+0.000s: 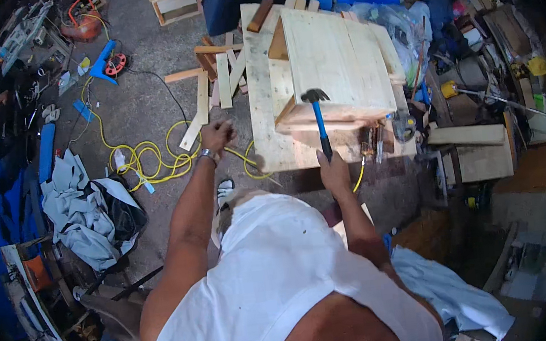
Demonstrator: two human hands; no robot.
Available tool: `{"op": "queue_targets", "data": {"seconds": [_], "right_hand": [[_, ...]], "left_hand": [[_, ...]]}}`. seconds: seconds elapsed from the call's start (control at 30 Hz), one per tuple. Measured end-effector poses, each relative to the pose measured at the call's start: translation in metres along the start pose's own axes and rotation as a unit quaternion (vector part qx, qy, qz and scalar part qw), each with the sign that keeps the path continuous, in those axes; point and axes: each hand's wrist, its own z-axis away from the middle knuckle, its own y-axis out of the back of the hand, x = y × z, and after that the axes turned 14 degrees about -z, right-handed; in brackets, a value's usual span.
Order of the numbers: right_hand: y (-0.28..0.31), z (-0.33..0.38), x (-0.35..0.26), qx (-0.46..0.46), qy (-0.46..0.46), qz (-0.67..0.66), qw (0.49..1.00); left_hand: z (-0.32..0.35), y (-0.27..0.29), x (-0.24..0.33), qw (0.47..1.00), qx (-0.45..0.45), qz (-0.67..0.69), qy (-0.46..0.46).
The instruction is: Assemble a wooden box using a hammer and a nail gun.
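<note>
My right hand is closed round the black grip of a blue-handled claw hammer. The hammer's dark head lies over the near left part of a pale wooden box, whose left side shows an opening. This box rests on a plywood worktop. Left of the worktop, my left hand is held in the air with its fingers curled in. Whatever those fingers may hold is too small to make out. Near the box's front right corner lie several slim metal tools, partly in shadow.
Loose wooden strips lie on the floor beyond my left hand. A yellow cord loops across the floor to the left, near a crumpled grey sheet. Planks and clutter crowd the right. A smaller wooden box stands at the back.
</note>
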Motion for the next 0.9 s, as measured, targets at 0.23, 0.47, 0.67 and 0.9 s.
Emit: {"op": "queue_targets", "data": {"seconds": [0.23, 0.47, 0.67, 0.9], "right_hand": [[0.046, 0.026, 0.013, 0.065, -0.005, -0.121, 0.991], [0.031, 0.057, 0.061, 0.067, -0.076, -0.152, 0.983], [0.031, 0.065, 0.077, 0.053, -0.093, -0.148, 0.983], [0.051, 0.033, 0.018, 0.1, 0.006, -0.115, 0.988]], "left_hand": [[-0.01, -0.107, 0.121, 0.928, -0.125, -0.203, -0.286], [-0.018, -0.174, 0.135, 0.846, -0.139, -0.332, -0.393], [-0.017, -0.18, 0.131, 0.818, -0.125, -0.383, -0.411], [-0.01, -0.182, 0.126, 0.772, -0.086, -0.431, -0.46]]}}
